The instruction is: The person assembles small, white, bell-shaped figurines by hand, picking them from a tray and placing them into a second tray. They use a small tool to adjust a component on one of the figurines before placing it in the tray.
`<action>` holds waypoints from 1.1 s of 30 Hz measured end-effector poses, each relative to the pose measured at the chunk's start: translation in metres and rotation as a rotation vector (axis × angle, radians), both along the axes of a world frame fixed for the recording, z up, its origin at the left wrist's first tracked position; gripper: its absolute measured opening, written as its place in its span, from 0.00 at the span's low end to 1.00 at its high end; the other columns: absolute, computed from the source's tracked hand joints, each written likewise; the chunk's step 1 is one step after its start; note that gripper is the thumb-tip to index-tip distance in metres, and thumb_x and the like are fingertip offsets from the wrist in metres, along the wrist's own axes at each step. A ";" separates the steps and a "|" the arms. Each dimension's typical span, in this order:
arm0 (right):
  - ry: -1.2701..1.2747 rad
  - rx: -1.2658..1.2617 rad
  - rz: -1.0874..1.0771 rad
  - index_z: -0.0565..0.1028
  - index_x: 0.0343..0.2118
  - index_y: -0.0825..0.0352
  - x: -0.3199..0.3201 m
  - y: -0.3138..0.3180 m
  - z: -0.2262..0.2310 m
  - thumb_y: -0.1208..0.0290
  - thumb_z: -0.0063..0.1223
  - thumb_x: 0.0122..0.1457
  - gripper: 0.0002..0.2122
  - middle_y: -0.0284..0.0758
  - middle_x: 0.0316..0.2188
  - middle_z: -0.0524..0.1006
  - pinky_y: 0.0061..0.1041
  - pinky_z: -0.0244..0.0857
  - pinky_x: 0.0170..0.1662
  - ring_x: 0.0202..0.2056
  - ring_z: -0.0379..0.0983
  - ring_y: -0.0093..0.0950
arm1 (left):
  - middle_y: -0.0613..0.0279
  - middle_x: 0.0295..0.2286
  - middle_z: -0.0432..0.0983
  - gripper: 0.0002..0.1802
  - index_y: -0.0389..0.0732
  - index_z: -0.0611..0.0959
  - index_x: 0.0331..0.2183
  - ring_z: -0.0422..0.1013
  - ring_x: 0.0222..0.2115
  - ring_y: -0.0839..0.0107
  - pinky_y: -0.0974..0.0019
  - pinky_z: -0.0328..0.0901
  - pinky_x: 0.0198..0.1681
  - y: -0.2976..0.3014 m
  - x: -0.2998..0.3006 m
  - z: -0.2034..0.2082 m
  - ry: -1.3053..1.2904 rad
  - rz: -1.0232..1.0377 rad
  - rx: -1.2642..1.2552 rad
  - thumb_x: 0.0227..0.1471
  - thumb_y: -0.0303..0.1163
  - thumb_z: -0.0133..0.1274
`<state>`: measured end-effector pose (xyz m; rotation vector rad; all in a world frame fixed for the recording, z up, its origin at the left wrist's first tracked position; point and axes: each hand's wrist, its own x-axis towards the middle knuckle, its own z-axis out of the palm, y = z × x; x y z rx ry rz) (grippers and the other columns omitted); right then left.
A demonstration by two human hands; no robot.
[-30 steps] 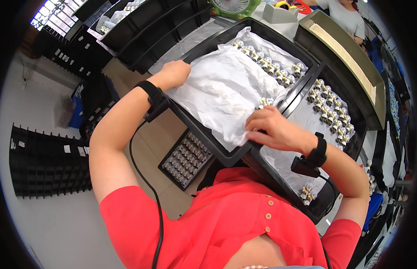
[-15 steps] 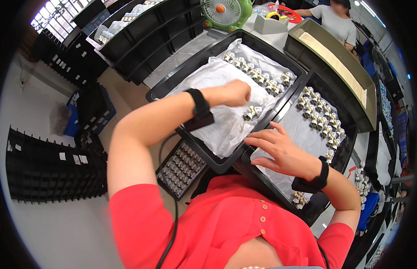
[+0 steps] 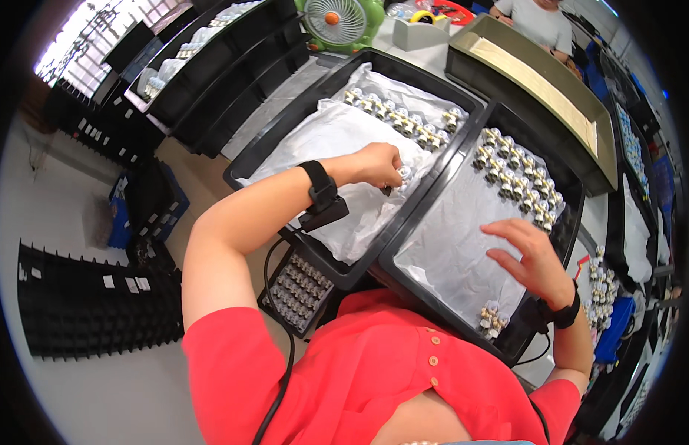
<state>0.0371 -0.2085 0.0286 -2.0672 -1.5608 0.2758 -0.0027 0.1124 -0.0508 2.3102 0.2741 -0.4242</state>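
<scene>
My left hand [image 3: 377,164] is closed with its fingertips on a small brass-and-white fitting [image 3: 404,175] over the paper in the left black tray [image 3: 349,277]. The fingers partly hide that part. Beyond it, a row of similar fittings [image 3: 400,121] lies on white paper at the tray's far side. My right hand [image 3: 533,259] is over the right black tray [image 3: 381,261], its fingers apart and nothing visible in them. Several rows of fittings [image 3: 518,170] stand at that tray's far side. A small cluster of parts [image 3: 493,320] lies in its near corner.
A deep olive tray [image 3: 533,93] stands behind the right tray, and a green fan [image 3: 335,22] at the back. Stacked black crates [image 3: 233,81] rise at the far left. Below the left tray sits a crate of fittings [image 3: 300,289]. Across the table is another person [image 3: 537,26].
My left hand has come down and nearer to me, onto the fitting on the paper. My right hand has moved right, away from the trays' shared edge. The whole view has shifted slightly.
</scene>
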 end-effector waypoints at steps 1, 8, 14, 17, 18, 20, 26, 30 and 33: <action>0.043 -0.033 -0.044 0.74 0.42 0.65 0.004 -0.007 0.000 0.74 0.58 0.50 0.15 0.40 0.38 0.75 0.32 0.64 0.44 0.40 0.70 0.39 | 0.51 0.24 0.76 0.18 0.35 0.77 0.32 0.74 0.23 0.71 0.68 0.69 0.25 -0.005 -0.001 0.005 0.030 0.052 -0.143 0.36 0.32 0.59; 0.061 -0.233 -0.309 0.74 0.42 0.71 0.058 -0.043 0.007 0.70 0.57 0.51 0.16 0.42 0.37 0.77 0.29 0.67 0.42 0.38 0.74 0.36 | 0.54 0.18 0.74 0.11 0.32 0.75 0.28 0.71 0.16 0.72 0.70 0.68 0.21 -0.009 0.007 -0.033 -0.022 -0.053 0.068 0.41 0.26 0.58; -0.111 -0.613 -0.490 0.77 0.32 0.72 0.114 -0.061 -0.017 0.62 0.60 0.44 0.17 0.46 0.29 0.78 0.33 0.69 0.35 0.31 0.75 0.41 | 0.48 0.28 0.76 0.18 0.29 0.76 0.35 0.73 0.19 0.68 0.68 0.68 0.23 -0.011 0.007 -0.014 -0.028 -0.105 0.163 0.44 0.32 0.58; -0.246 -0.756 -0.478 0.78 0.24 0.73 0.126 -0.068 -0.059 0.59 0.61 0.38 0.18 0.48 0.24 0.77 0.34 0.70 0.35 0.30 0.75 0.43 | 0.50 0.33 0.76 0.23 0.32 0.77 0.41 0.74 0.23 0.68 0.69 0.68 0.27 -0.011 0.006 0.025 -0.141 -0.160 0.281 0.46 0.37 0.59; -0.265 -0.785 -0.473 0.78 0.24 0.73 0.124 -0.070 -0.070 0.60 0.61 0.38 0.18 0.49 0.24 0.77 0.34 0.70 0.35 0.30 0.75 0.43 | 0.51 0.33 0.76 0.22 0.33 0.77 0.41 0.75 0.24 0.69 0.69 0.68 0.28 -0.015 0.003 0.039 -0.225 -0.156 0.300 0.46 0.37 0.59; -0.242 -0.887 -0.457 0.78 0.25 0.74 0.116 -0.058 -0.066 0.62 0.60 0.37 0.17 0.49 0.26 0.77 0.34 0.70 0.37 0.31 0.76 0.43 | 0.52 0.31 0.76 0.22 0.35 0.78 0.41 0.75 0.28 0.67 0.68 0.68 0.32 -0.027 -0.008 0.061 -0.371 -0.119 0.153 0.45 0.37 0.60; -0.177 -0.608 -0.420 0.76 0.30 0.74 0.094 -0.039 -0.024 0.66 0.58 0.37 0.17 0.49 0.24 0.76 0.32 0.70 0.36 0.30 0.75 0.42 | 0.60 0.40 0.72 0.22 0.38 0.73 0.48 0.69 0.37 0.76 0.71 0.66 0.40 -0.092 -0.029 0.084 -0.351 -0.239 -0.427 0.50 0.31 0.55; 0.206 -0.046 -0.308 0.70 0.36 0.71 0.050 0.011 0.024 0.70 0.61 0.44 0.17 0.38 0.25 0.75 0.23 0.69 0.33 0.29 0.76 0.26 | 0.58 0.47 0.65 0.29 0.43 0.64 0.55 0.66 0.44 0.73 0.70 0.63 0.46 -0.104 -0.026 0.072 -0.286 -0.144 -0.796 0.53 0.34 0.53; 0.195 0.290 -0.275 0.70 0.39 0.69 0.030 0.029 0.015 0.71 0.62 0.47 0.18 0.34 0.28 0.75 0.21 0.69 0.35 0.30 0.75 0.22 | 0.61 0.46 0.65 0.29 0.45 0.62 0.57 0.66 0.46 0.73 0.68 0.63 0.48 -0.107 -0.018 0.067 -0.262 -0.039 -0.995 0.56 0.37 0.51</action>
